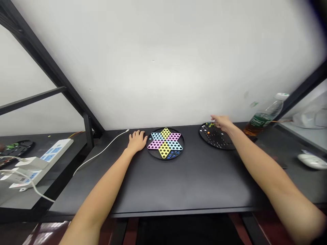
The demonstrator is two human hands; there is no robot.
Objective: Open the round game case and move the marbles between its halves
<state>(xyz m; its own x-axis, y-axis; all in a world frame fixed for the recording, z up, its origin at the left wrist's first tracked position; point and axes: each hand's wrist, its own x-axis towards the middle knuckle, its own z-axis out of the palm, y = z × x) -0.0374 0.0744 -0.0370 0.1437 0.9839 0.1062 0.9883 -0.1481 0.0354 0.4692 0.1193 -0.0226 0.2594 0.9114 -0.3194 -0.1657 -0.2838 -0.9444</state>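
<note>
Our left grip (pixel 136 141) lies open on the surface (pixel 163 180) beside a star-patterned board (pixel 165 143); our open right grip (pixel 222 123) reaches over a black board (pixel 217 139) holding coloured marbles (pixel 209 126).

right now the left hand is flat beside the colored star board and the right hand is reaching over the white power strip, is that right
Not quite. The head view shows the right hand reaching over the black round board, not the white power strip. The left hand is flat beside the colored star board, as you said.
</note>
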